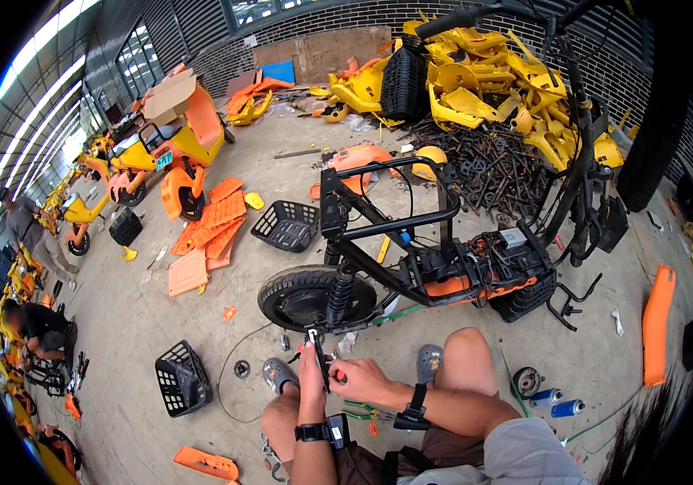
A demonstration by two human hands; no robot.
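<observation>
My left hand (312, 378) is closed around a narrow dark part (322, 364) held upright between my knees, a pale metal piece at its top. My right hand (363, 381) is closed against its right side, with a bit of red showing at the fingers; the rest of what it grips is hidden. Just beyond my hands stands a stripped electric scooter frame (379, 226), black and without body panels. Its rear wheel (302, 303) and coil shock absorber (340, 297) are closest to the dark part. Wiring and a battery box (508, 259) lie bare in the frame.
Green-handled pliers (359, 411) lie below my hands; blue spray cans (567, 408) and a round hub part (528, 381) sit right. Black baskets (183, 378) and orange panels (209, 230) lie left. Yellow panels (476, 77) are heaped behind. Another person (43, 330) crouches far left.
</observation>
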